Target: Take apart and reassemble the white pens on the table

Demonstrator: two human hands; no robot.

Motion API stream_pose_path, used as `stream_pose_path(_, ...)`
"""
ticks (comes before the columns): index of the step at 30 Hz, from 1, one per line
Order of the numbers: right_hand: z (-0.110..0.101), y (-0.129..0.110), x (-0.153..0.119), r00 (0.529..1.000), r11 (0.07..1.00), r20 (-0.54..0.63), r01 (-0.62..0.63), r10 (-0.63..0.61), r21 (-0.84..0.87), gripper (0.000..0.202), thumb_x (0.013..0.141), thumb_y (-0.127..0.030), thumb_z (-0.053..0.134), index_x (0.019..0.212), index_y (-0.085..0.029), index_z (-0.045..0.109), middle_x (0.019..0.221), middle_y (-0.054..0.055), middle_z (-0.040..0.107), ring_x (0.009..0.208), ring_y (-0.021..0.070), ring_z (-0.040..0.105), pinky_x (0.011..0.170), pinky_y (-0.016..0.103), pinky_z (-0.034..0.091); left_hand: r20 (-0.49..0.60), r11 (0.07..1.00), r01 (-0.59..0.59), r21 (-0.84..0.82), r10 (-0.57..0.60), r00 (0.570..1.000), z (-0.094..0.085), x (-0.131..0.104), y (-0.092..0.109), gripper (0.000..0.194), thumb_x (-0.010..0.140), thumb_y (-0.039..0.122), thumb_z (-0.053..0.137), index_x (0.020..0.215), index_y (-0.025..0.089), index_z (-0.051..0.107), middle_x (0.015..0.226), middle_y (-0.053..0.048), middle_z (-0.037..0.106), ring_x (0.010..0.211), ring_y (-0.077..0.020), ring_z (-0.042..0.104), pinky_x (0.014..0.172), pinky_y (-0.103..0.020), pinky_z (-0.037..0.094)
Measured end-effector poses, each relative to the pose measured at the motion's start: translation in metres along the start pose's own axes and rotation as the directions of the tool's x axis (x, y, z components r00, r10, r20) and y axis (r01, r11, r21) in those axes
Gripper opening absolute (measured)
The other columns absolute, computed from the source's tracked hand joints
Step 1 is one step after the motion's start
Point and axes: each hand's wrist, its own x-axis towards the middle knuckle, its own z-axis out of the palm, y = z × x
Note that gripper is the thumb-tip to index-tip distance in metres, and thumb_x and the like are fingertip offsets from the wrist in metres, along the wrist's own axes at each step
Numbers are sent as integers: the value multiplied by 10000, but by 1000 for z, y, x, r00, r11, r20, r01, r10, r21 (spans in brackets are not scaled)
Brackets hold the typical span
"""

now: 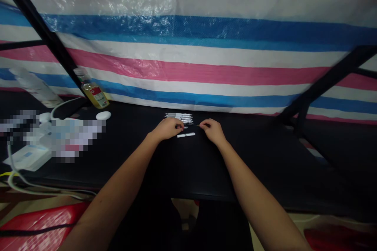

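Note:
Both hands are over the black surface (188,168), facing each other with a small gap between. My left hand (169,128) is closed in a pinch; a small light tip shows just past its fingers. My right hand (212,130) pinches the right end of a thin dark pen refill (192,124), which reaches across the gap to my left fingers. Behind my left hand, several white and silver pens (186,117) lie side by side in a row. Nearer to me lies a separate white pen barrel (186,135). My fingers hide part of what they hold.
At left stand a bottle of yellow liquid (96,95) and a white bottle (37,86). A white oval object (103,115), a white box (28,157) and a white cable (17,178) lie nearby. Striped sheeting (206,72) hangs behind, between black frame bars (312,90).

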Motion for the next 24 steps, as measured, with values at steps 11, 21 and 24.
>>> stream_pose_path(11,-2,1,0,995,997,59,78,-79,24,132,799,-176,632,732,-208,741,810,38,657,767,183,608,752,322,445,-167,999,-34,-28,29,985,-1,2,-4,222,873,206,572,976,209,769,985,-71,749,885,-200,656,825,-326,474)
stream_pose_path(21,9,-13,-8,980,989,137,136,-144,67,110,800,-162,676,769,-210,770,800,29,645,732,157,592,711,299,444,-34,996,-85,6,85,996,3,2,4,243,900,267,576,1031,214,773,994,-77,739,920,-218,652,864,-343,491)
stream_pose_path(24,10,-12,-7,982,990,132,129,-136,57,110,798,-166,678,779,-211,776,799,29,642,735,157,588,717,299,447,-61,997,-77,0,76,995,2,2,3,321,905,218,526,1132,214,752,1018,-83,707,942,-214,637,913,-351,491)
